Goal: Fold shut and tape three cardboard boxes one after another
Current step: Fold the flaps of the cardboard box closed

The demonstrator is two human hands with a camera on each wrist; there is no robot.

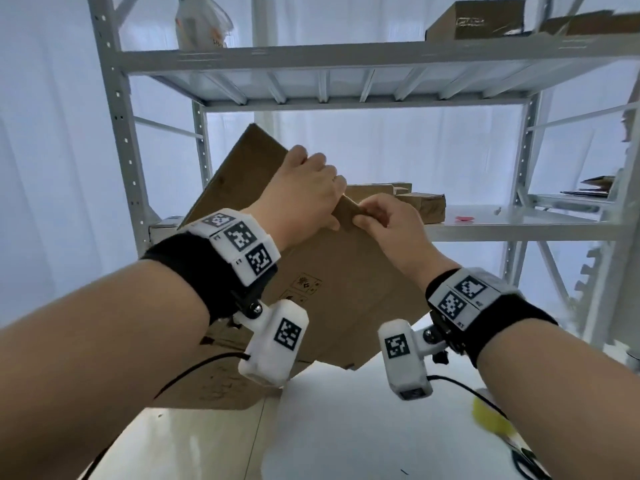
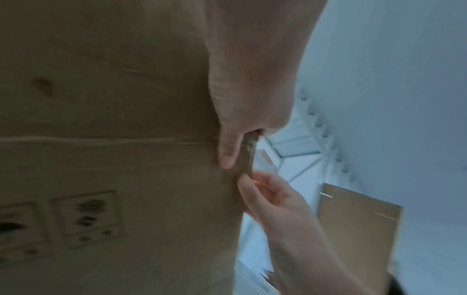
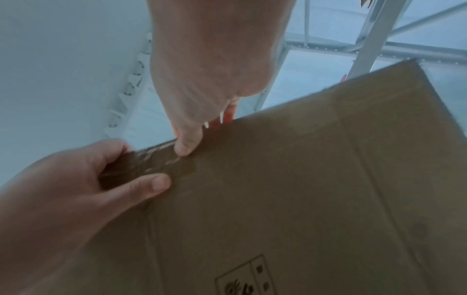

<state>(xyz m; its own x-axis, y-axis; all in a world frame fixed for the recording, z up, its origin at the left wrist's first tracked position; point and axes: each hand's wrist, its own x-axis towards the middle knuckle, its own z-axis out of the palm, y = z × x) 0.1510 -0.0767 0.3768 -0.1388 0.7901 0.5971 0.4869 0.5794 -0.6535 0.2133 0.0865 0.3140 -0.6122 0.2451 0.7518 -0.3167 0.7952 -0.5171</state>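
Where hands (image 1: 304, 199) grip: flat matte cardboard (image 1: 346, 289)

The tilted cardboard box (image 1: 332, 282) serves as the landmark. Behind it stands the shelving rack (image 1: 114, 109), one shelf passing behind the box's upper edge. On that shelf, right of the box's top corner, lie small packages (image 1: 420, 202). On the shelf above, up and to the right of the box, sits another carton (image 1: 476, 20). The left hand (image 1: 304, 192) lies on the box's upper edge, with the right hand (image 1: 388, 220) just right of it, at the same edge. Below the box lies the surface (image 1: 346, 427), with a flat cardboard sheet (image 1: 207, 382) under the box's lower left.
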